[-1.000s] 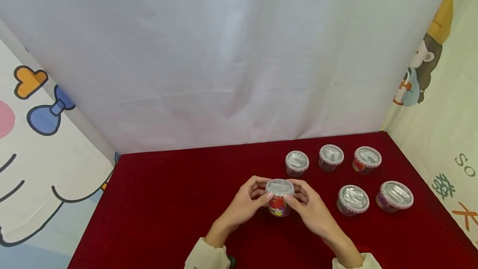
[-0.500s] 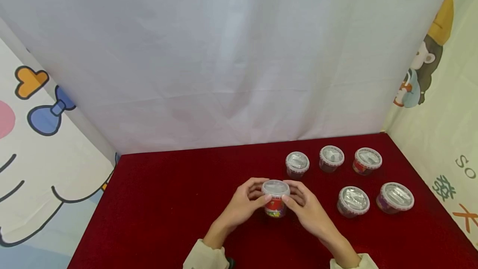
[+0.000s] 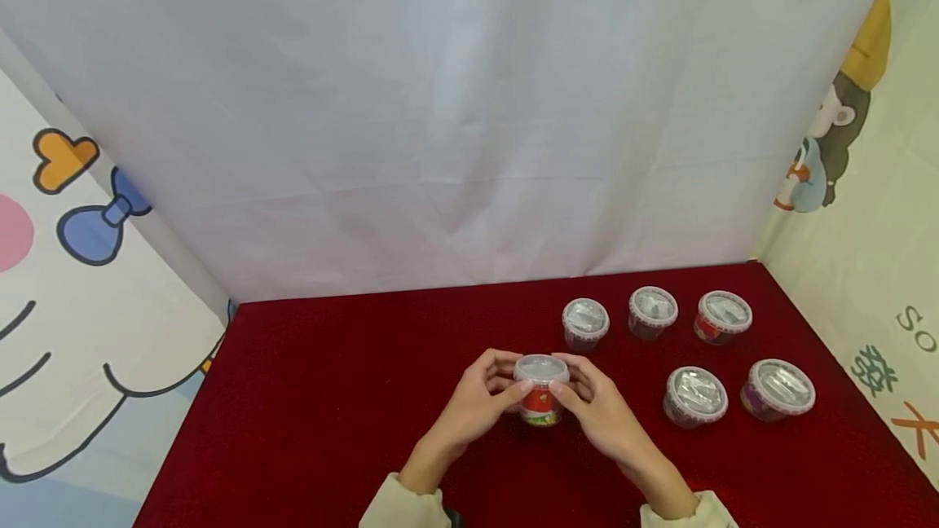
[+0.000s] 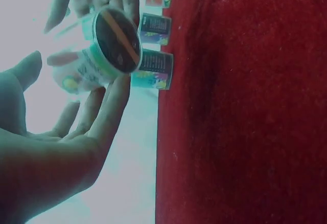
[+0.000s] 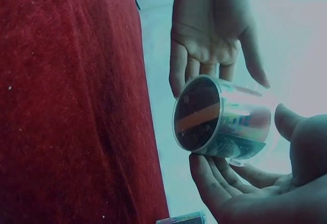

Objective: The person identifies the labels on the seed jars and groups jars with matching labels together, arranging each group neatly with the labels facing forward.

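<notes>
A small round tub (image 3: pixel 540 406) with a clear lid and a red, colourful label is held between both hands in the head view. My left hand (image 3: pixel 473 402) grips its left side, thumb at the front and fingers behind. From the other side my right hand (image 3: pixel 600 412) grips it the same way. The left wrist view shows the tub's dark base (image 4: pixel 116 40) crossed by an orange band, raised above the red cloth. In the right wrist view the tub (image 5: pixel 240 121) sits between the two hands, its base facing the camera.
Several similar lidded tubs stand on the red cloth (image 3: pixel 330 414) to the right. The closest are a tub (image 3: pixel 584 326) behind the right hand and another tub (image 3: pixel 694 398) right of it. A white curtain (image 3: pixel 440 145) hangs behind, with printed cloths at both sides.
The held tub and both hands have shifted slightly left, and the tub has turned a little, so its label shows a different part. The other tubs stay where they were.
</notes>
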Demonstrator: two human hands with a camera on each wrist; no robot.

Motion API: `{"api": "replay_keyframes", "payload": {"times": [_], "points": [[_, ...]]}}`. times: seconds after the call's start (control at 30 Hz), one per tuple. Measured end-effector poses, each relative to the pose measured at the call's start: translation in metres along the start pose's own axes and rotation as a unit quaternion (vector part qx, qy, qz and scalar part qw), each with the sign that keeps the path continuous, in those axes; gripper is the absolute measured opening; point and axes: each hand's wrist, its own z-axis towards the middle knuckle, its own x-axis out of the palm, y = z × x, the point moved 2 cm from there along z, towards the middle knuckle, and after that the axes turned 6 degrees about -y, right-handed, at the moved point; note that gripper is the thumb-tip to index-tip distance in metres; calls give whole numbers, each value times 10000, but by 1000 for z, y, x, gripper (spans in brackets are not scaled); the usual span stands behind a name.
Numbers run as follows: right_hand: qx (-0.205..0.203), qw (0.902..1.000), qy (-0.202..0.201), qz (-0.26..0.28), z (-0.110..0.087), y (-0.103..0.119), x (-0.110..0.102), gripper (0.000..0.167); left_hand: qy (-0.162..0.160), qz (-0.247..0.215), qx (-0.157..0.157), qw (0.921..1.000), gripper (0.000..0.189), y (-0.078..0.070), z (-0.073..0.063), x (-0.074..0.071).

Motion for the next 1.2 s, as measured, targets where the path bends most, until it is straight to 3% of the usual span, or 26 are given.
{"api": "replay_keyframes", "payload": {"times": [0.23,0.67,1.07,1.2], "points": [[56,9980,479,402,3,0,-3,52,404,-429,-278,9979,51,1,1,-6],[195,9997,75,153,3,2,9,50,-244,-306,-210,9990,47,0,-1,-2],[226,9969,595,454,6,3,3,54,284,-462,-384,9978,50,0,-2,-10],[275,9974,451,486,5,4,5,55,159,-468,-313,9983,52,-1,-2,-10]]}}
